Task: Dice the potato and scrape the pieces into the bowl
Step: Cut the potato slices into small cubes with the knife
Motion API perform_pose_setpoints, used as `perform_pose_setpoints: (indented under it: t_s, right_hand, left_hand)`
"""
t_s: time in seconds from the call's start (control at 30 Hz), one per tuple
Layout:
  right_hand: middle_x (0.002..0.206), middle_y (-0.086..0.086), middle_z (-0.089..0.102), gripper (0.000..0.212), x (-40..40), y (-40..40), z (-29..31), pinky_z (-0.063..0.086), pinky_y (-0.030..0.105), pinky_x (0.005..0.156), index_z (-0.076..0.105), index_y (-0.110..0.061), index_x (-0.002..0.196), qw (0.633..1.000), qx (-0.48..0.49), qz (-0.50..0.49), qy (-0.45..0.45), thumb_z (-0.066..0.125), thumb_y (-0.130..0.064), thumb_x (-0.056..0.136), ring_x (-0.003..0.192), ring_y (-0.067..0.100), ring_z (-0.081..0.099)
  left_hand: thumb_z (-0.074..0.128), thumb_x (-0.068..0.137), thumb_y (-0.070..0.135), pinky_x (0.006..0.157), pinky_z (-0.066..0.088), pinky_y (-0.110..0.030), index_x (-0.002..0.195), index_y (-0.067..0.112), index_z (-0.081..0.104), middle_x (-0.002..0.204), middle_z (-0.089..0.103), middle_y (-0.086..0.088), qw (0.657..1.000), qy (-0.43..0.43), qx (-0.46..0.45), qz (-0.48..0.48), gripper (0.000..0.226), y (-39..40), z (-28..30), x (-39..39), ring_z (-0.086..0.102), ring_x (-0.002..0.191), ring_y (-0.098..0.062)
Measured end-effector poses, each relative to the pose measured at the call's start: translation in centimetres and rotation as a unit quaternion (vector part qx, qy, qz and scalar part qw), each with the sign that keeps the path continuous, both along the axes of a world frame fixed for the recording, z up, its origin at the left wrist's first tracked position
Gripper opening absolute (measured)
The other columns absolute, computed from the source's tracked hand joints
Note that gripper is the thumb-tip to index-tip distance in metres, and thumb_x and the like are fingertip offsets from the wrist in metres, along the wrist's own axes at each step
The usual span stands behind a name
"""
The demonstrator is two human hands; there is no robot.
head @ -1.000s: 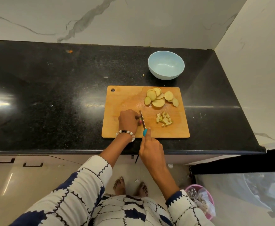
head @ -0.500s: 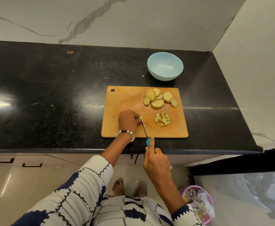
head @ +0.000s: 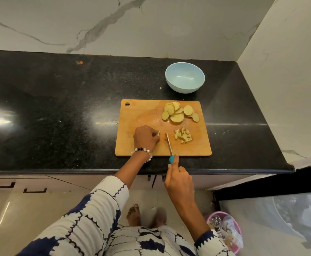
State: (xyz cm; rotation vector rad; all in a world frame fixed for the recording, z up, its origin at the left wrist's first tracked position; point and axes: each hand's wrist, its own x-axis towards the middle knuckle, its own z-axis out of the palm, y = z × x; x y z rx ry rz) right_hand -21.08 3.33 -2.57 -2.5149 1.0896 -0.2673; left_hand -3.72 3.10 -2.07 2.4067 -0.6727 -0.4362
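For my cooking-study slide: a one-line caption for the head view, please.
Left hand steadies potato strips while right hand slices with blue-handled knife on wooden cutting board.

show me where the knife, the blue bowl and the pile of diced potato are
knife (head: 169, 145), head view, on the blade.
blue bowl (head: 171, 84), head view, on the outer wall.
diced potato pile (head: 183, 135), head view, on the middle pieces.

Pink bin (head: 230, 231) on floor; black countertop (head: 58, 108); marble wall (head: 114, 24).

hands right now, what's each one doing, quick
Left hand: fingers curled on a small potato piece on the cutting board.
Right hand: grips the blue-handled knife, blade tip down on the board.
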Motion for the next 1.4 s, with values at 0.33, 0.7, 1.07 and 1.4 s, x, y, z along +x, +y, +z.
perform_pose_setpoints:
  t_s: [0.33,0.7,1.07,1.4]
  right_hand:
    - [0.072,0.005,0.059,0.063,1.6,-0.8,0.4,0.030,0.023,0.052,0.033,-0.006,0.144,0.996,0.048,0.045,-0.064,0.023,-0.039,0.092,0.061,0.016,0.053]
    - [0.084,0.008,0.060,0.055,2.7,0.0,0.1,0.030,0.031,0.057,0.020,-0.004,0.148,0.999,0.033,0.038,0.011,0.022,-0.033,0.100,0.065,0.017,0.047]
    - [0.059,0.009,0.056,0.048,1.6,1.4,-0.2,0.024,0.025,0.039,0.049,0.008,0.129,0.996,-0.024,0.059,0.062,0.052,-0.018,0.088,0.040,0.020,0.050]
    - [0.057,0.002,0.051,0.047,0.2,0.5,-0.3,0.022,0.020,0.037,0.052,0.002,0.129,0.998,-0.032,0.045,0.027,0.057,-0.021,0.089,0.039,0.009,0.032]
  left_hand:
    - [0.077,0.075,0.017,0.092,0.047,-0.028,0.101,0.012,0.073,0.099,0.072,-0.003,0.999,0.038,-0.015,-0.010,0.028,0.4,-0.2,1.1,0.062,0.100,-0.018]
    - [0.075,0.075,0.023,0.075,0.043,-0.020,0.094,0.015,0.075,0.092,0.073,0.000,1.000,0.004,-0.009,-0.024,0.020,0.5,-0.1,1.1,0.063,0.088,-0.014]
    - [0.072,0.079,0.022,0.071,0.039,-0.015,0.095,0.016,0.075,0.093,0.073,0.002,1.000,-0.019,-0.009,-0.020,0.017,0.7,0.1,0.6,0.063,0.086,-0.012]
    - [0.072,0.079,0.026,0.075,0.042,-0.019,0.095,0.016,0.075,0.093,0.072,0.001,1.000,-0.016,-0.002,-0.020,0.019,0.9,0.8,0.3,0.062,0.088,-0.013]
